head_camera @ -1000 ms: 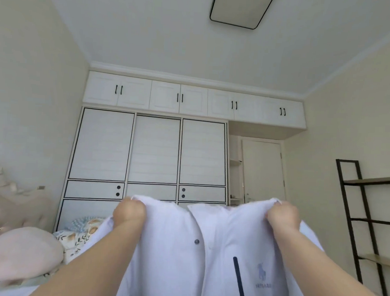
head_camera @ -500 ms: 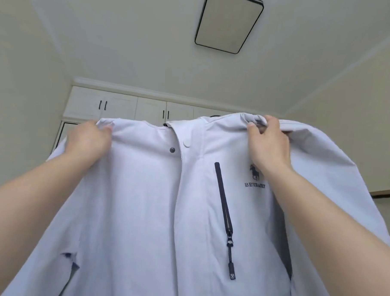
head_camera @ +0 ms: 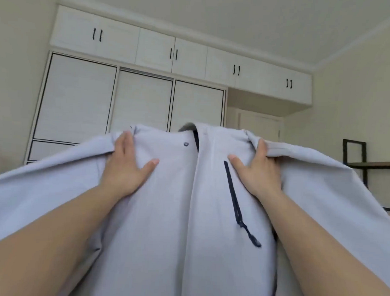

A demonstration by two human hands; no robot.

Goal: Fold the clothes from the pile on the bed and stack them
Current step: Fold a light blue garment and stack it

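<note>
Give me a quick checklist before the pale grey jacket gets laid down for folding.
1. Left hand grips the pale grey jacket at its shoulder, thumb on the front: ok.
2. Right hand grips the other shoulder the same way: ok.
3. Jacket spread wide between the hands, front facing the camera: ok.
4. Front closed: the placket overlaps and one dark snap button shows, but whether it is fastened: cannot tell.
5. Dark chest zipper appears closed, its pull hanging loose: ok.
6. Landing spot on the bed: hidden behind the jacket, cannot tell.
</note>
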